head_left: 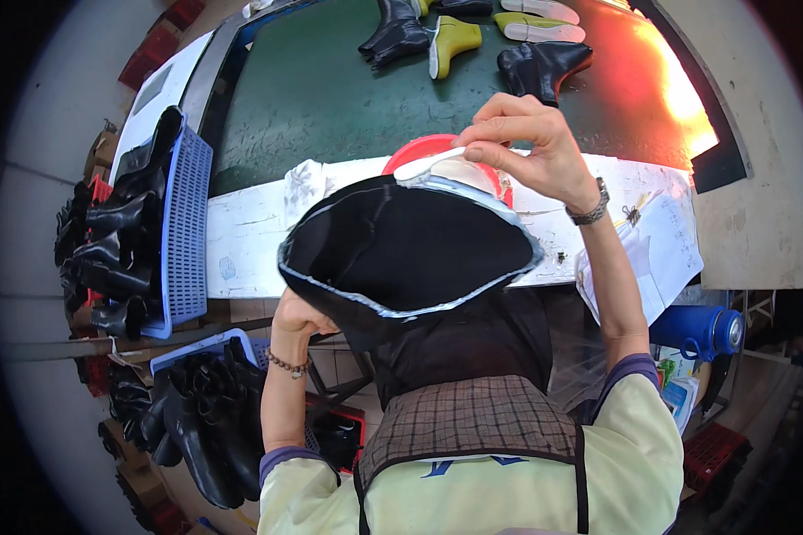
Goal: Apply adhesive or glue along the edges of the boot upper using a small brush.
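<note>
Boot: we have a black boot [419, 245] at the centre, its wide mouth turned up toward us, with a whitish band around its rim.
Left hand: at 8 o'clock we see our left hand [300, 314] touching the boot's side; its fingers are hidden there, so we cannot tell how tightly they close.
Right hand: at 1 o'clock our right hand [531, 147] pinches the brush, thumb and fingers together on its handle.
Brush: the white brush [433, 166] points toward 9 o'clock, its head at the boot's far rim; we cannot tell whether it touches.
Bowl: at 12 o'clock we see a red bowl [419, 144] beyond the brush, partly hidden.
Bench: a white bench [250, 241] runs behind the boot, with papers [660, 245] toward 3 o'clock.
Basket: at 9 o'clock we have a blue basket [186, 223] beside more black boots [116, 241].
Bottle: a blue bottle [696, 330] lies at 3 o'clock.
</note>
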`<state>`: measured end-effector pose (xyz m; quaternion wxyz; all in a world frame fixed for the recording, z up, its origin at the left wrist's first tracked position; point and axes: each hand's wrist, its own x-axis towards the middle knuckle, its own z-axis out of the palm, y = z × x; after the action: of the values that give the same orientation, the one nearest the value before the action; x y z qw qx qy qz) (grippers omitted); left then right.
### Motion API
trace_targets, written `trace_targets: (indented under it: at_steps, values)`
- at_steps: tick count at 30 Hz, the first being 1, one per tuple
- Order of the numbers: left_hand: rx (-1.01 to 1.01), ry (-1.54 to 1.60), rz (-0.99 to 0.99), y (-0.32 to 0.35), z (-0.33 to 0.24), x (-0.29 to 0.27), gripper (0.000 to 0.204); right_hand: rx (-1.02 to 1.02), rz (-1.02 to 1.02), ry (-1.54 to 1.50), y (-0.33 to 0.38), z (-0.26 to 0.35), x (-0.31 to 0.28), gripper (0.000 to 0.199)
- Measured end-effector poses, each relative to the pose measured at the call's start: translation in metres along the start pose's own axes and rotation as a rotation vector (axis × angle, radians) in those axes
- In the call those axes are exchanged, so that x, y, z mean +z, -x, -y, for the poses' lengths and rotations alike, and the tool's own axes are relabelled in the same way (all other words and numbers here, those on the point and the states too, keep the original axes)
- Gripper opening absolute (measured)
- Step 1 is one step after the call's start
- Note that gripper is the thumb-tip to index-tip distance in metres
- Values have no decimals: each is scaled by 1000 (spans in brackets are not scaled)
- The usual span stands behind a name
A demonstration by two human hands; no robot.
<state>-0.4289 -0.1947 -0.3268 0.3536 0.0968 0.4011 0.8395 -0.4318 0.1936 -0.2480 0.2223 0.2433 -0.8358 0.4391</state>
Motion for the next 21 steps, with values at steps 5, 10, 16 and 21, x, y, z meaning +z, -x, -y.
trace_targets:
  at_steps: [5, 10, 16, 21]
  values:
    - [-206, -30, 64, -8, 4, 16, 86, -63, 164, 174, -12, 7, -6, 15]
    - [-403, 53, 115, -20, 29, 15, 71, -258, 204, 117, -32, 10, 21, 17]
    - [-152, 118, -46, -5, 32, -20, 82, -161, 73, -6, -14, -7, 13, 17]
    - [246, 340, 59, 7, 31, -50, 86, 75, -116, -94, 36, -21, -4, 17]
